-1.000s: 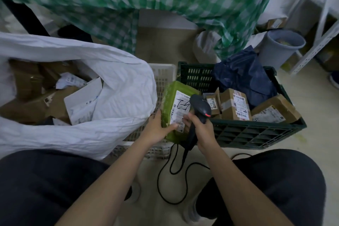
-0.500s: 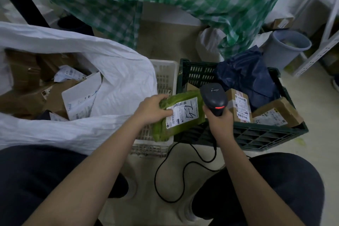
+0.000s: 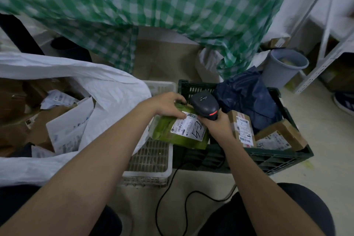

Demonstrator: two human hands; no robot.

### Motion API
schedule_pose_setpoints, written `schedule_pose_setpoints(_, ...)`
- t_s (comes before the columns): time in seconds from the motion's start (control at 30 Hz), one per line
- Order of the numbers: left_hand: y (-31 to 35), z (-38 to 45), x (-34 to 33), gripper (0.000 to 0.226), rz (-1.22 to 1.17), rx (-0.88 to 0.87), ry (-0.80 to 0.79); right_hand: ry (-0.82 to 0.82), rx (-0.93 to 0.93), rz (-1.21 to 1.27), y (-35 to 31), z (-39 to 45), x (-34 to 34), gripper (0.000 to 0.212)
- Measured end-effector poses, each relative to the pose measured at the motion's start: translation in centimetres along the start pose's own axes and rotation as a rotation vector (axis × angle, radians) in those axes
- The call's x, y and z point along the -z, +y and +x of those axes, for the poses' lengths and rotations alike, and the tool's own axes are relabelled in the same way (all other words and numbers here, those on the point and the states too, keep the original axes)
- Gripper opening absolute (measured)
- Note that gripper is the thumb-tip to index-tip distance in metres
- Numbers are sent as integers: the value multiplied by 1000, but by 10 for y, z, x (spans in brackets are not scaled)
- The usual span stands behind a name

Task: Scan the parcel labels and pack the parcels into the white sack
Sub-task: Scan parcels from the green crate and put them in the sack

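The left hand [image 3: 168, 104] grips the green parcel [image 3: 178, 132] label-up above the 2 crates, so the scanner [image 3: 206, 104] (fingers of the right hand [image 3: 216, 126] wrapped round its handle) can read it; the white sack [image 3: 107, 90] gapes just left.

A green checked cloth [image 3: 153, 0] hangs at twelve o'clock; a grey bin [image 3: 283, 67] stands at two o'clock beside white shelving [image 3: 325, 59]
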State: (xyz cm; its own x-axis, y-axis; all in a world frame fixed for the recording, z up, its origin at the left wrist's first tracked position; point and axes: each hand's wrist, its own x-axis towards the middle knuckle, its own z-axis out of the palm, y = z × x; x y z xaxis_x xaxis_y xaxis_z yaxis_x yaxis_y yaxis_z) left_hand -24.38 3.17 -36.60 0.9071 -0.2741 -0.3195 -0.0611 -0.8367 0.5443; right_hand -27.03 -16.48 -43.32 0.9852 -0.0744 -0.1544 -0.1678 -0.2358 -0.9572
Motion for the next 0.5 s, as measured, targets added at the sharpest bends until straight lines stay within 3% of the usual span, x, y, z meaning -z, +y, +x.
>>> schedule_pose_setpoints(0.13, 4, 2, -4, 77, -13, -12, 186, 36, -47, -5, -1, 7, -3, 29)
schedule_pose_setpoints(0.27, -7, 5, -24, 87, -130, 174, 444, 129, -49, -52, 2, 5, -3, 18)
schedule_pose_setpoints(0.33, -13, 4, -33, 88, -219, 261, 471, 162, -56, -78, 4, 3, -6, 14)
schedule_pose_setpoints(0.5, -26, 0, -38, 63, -407, 280, 441, 242, -60, -109, 6, -1, -11, 10)
